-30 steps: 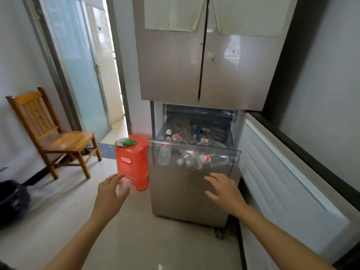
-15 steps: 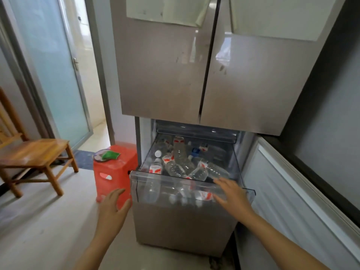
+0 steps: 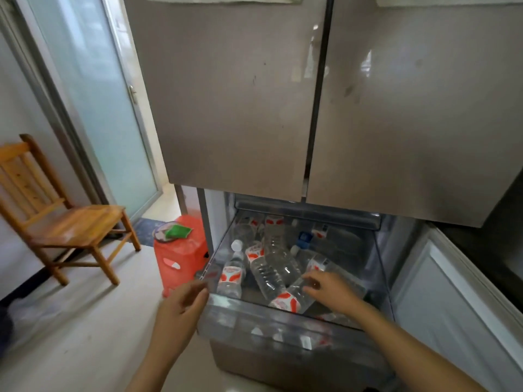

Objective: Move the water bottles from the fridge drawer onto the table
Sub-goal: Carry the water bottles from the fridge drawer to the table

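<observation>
With the water bottles heaped loosely inside the fridge drawer, the right hand reaches over its front rim, fingers spread and gripping nothing, the left hand open and empty beside its left corner; pulling one bottle could roll its neighbours.

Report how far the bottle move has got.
Done: the fridge drawer is pulled open. In hand: the right hand reaches in over a lying water bottle, grip not closed; the left hand is empty at the drawer's corner. Left: all bottles are in the drawer; no table is in view.
</observation>
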A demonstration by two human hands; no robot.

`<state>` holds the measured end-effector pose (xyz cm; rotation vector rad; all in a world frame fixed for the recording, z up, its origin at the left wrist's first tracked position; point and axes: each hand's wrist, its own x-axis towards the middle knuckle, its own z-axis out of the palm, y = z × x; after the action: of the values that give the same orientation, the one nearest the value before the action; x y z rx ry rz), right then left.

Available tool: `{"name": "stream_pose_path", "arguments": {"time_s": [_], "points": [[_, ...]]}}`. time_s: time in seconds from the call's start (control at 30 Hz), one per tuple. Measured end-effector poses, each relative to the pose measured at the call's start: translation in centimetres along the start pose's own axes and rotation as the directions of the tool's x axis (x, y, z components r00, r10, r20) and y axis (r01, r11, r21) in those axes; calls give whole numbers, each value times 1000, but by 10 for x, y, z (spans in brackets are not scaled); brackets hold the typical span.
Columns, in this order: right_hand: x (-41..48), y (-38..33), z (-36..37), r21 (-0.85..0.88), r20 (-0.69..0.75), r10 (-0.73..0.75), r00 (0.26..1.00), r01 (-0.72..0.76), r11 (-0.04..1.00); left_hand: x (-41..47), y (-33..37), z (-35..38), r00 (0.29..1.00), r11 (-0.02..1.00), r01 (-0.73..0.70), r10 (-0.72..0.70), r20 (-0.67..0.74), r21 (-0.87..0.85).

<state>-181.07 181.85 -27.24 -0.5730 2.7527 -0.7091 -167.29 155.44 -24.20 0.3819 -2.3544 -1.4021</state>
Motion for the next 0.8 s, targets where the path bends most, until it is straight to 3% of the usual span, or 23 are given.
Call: {"name": "stream_pose_path", "arguments": {"time_s": [0.23, 0.37, 0.53, 0.7, 0.8], "points": [[48, 8, 27, -121, 314, -148, 938, 194, 974, 43, 4, 38, 999, 991, 18, -23, 32, 133], [56, 5, 34, -219, 410, -244, 879, 355, 909, 71, 1, 65, 992, 979, 41, -64, 113, 199], [70, -1, 51, -400, 554, -317, 770, 579, 710, 110, -9, 87, 970, 965, 28, -90, 228, 261], [78, -11, 54, -501, 608, -314, 729, 659, 561, 142, -13, 108, 953, 958, -10, -77, 293, 287], [83, -18, 56, -521, 673, -322, 666, 736, 433, 157, -14, 119, 928, 955, -49, -65, 368, 293]]}}
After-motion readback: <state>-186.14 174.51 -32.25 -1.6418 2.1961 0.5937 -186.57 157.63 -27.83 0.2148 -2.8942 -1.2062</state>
